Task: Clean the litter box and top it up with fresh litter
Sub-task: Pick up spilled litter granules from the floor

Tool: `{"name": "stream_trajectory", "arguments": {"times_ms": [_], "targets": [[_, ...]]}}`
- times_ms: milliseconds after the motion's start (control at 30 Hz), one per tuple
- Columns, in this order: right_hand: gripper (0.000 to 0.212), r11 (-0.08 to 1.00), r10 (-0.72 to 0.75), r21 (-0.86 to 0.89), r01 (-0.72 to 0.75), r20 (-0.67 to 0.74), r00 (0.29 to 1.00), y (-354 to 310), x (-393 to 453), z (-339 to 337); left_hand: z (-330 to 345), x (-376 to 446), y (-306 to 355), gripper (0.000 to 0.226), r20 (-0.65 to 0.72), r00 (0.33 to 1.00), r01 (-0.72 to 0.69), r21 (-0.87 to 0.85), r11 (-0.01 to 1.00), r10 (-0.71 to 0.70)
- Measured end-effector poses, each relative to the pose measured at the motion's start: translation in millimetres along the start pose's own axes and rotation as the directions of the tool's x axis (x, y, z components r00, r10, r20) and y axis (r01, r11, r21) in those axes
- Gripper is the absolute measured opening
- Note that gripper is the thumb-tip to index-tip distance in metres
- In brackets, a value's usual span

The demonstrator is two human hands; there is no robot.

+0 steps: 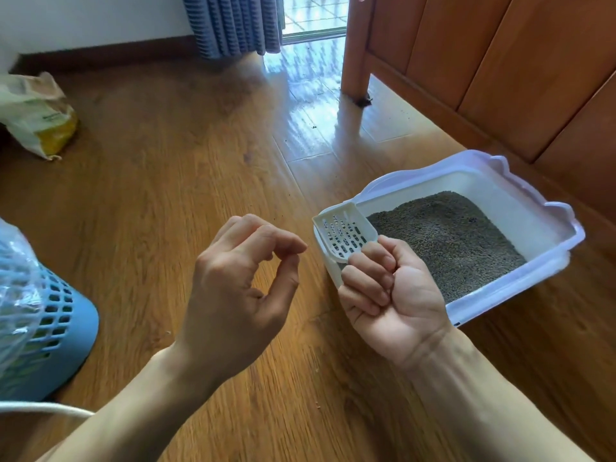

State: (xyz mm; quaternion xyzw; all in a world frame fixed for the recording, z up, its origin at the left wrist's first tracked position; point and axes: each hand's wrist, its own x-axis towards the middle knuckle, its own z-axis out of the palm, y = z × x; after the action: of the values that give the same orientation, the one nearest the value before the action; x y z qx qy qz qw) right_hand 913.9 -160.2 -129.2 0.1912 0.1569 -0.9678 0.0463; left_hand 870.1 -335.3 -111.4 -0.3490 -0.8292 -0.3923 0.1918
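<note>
Our right hand [390,288] grips the scoop [345,233] by its handle, blade pointing away-left. The litter box [520,295] lies just right, nearest it. Left hand [240,278] loosely curled, holding nothing.

Single head-worn wide-angle view, looking forward and down at the floor [200,168]; both forearms near, curtain [233,21] far.

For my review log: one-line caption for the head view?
Right hand holds slotted scoop beside litter box; left hand empty.
</note>
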Motion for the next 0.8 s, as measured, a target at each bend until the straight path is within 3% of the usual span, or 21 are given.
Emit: {"name": "stream_trajectory", "arguments": {"times_ms": [167, 367, 800], "targets": [[0.045, 0.982, 0.04, -0.185, -0.048, -0.046, 0.998, -1.1, 9.0, -1.2, 2.5, 0.3, -12.7, 0.007, 0.019, 0.997, 0.079, 0.003, 0.997, -0.08], [0.051, 0.961, 0.067, -0.258, -0.1, -0.135, 0.989, -4.6, 19.9, 14.5, -1.5, 4.9, -35.5, 0.011, 0.089, 0.977, 0.191, 0.039, 0.981, -0.193], [0.049, 0.938, 0.198, -0.29, -0.19, 0.0, 0.98, 23.2, 46.2, 71.4, -49.4, -15.9, -114.5, 0.008, 0.016, 0.939, 0.336, 0.153, 0.929, -0.343]]}}
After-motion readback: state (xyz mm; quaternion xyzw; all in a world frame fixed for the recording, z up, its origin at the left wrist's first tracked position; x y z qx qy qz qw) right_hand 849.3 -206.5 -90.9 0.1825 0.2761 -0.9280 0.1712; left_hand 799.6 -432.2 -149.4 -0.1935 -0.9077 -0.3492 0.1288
